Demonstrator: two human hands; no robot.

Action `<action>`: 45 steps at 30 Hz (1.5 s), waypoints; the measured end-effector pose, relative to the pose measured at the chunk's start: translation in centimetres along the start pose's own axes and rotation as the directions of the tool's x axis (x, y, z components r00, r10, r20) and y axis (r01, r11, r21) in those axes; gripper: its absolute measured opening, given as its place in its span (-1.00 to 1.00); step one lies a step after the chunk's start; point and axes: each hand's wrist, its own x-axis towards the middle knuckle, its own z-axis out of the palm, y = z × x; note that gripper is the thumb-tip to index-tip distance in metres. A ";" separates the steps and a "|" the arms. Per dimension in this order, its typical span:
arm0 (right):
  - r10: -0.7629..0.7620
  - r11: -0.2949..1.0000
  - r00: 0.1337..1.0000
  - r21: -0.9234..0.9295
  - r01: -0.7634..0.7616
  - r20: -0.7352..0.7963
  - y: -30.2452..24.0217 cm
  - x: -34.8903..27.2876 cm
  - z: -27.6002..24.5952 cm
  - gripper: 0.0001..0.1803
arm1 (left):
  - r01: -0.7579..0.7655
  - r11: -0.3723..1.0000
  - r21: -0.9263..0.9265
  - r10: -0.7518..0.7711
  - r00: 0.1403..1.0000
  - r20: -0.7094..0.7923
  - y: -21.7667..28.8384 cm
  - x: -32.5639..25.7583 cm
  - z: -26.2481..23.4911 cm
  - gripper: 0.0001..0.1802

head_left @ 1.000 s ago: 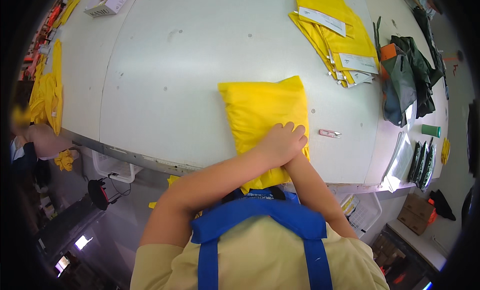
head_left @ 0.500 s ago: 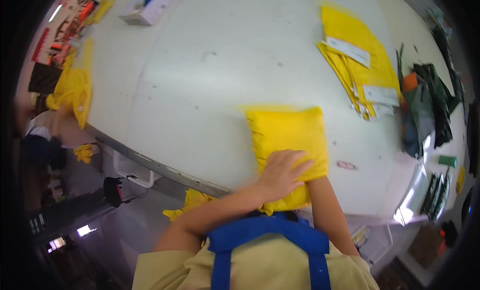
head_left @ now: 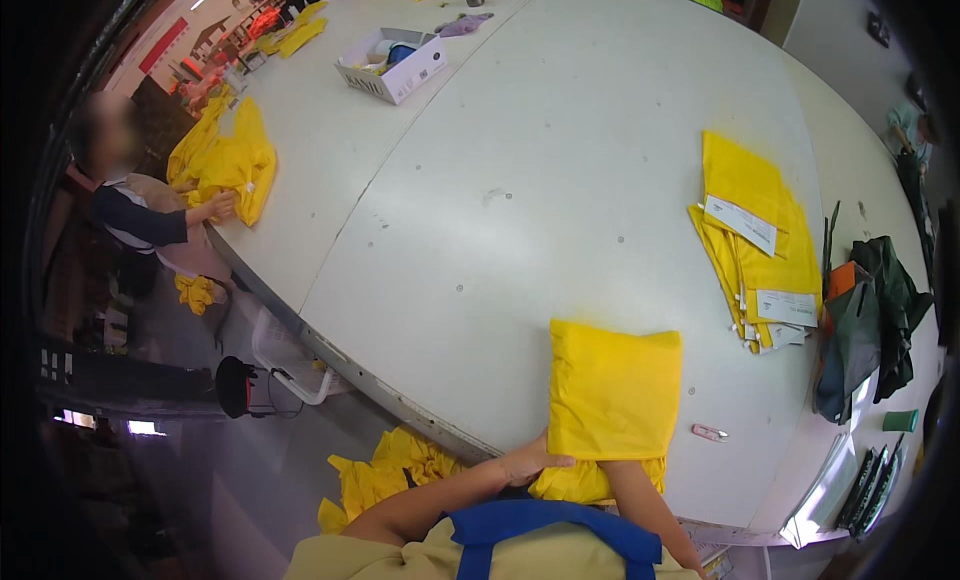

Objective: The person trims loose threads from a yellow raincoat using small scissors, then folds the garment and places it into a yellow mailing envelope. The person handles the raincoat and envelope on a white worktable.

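A puffed, square yellow fabric pouch point(head_left: 613, 390) lies on the white table close in front of me. My left hand point(head_left: 537, 461) holds the pouch's lower left corner, its thumb along the near edge. My right hand goes in under that edge, so its fingers are hidden; only the wrist and forearm show. More yellow fabric point(head_left: 572, 483) hangs out below the edge, between my forearms. To the right of the pouch lies a small pink-handled thread snipper point(head_left: 710, 432).
Flat yellow pouches with white labels point(head_left: 765, 250) lie in a pile at right. Beyond them are dark green fabric pieces point(head_left: 880, 300) and a green spool point(head_left: 900, 420). Yellow fabric point(head_left: 390, 470) is heaped below the table edge point(head_left: 370, 380). A co-worker point(head_left: 150, 210) handles yellow fabric at far left; an open box point(head_left: 400, 75) stands far back.
My left hand has slid from the top of the pouch to its lower left corner. The view has shifted, and more of the far table shows.
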 end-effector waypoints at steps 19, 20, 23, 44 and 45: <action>0.491 0.511 0.800 0.629 -0.586 0.346 4.3 -9.5 -6.5 -0.53 | -0.080 0.974 0.213 0.087 0.996 -0.024 -0.2 -2.7 -1.7 -0.03; 0.465 0.401 0.777 0.681 -0.612 0.425 4.1 -10.2 -6.1 -0.53 | -0.121 0.951 0.283 0.124 0.992 0.008 -0.1 -2.7 -1.7 -0.06; 0.479 0.516 0.819 0.654 -0.553 0.315 3.0 -12.0 -5.6 -0.61 | -0.073 0.875 0.478 0.064 0.997 0.034 0.3 -3.1 -1.7 -0.09; 0.022 0.998 1.000 0.058 -0.023 0.013 0.7 -2.4 -12.3 -0.45 | 0.085 0.281 0.956 0.437 0.876 -0.206 4.9 6.4 0.3 -0.35; 0.041 0.987 0.999 0.156 -0.039 -0.008 2.0 -0.7 -10.5 -0.46 | 0.093 0.237 0.967 0.473 0.859 -0.198 3.9 5.9 1.0 -0.37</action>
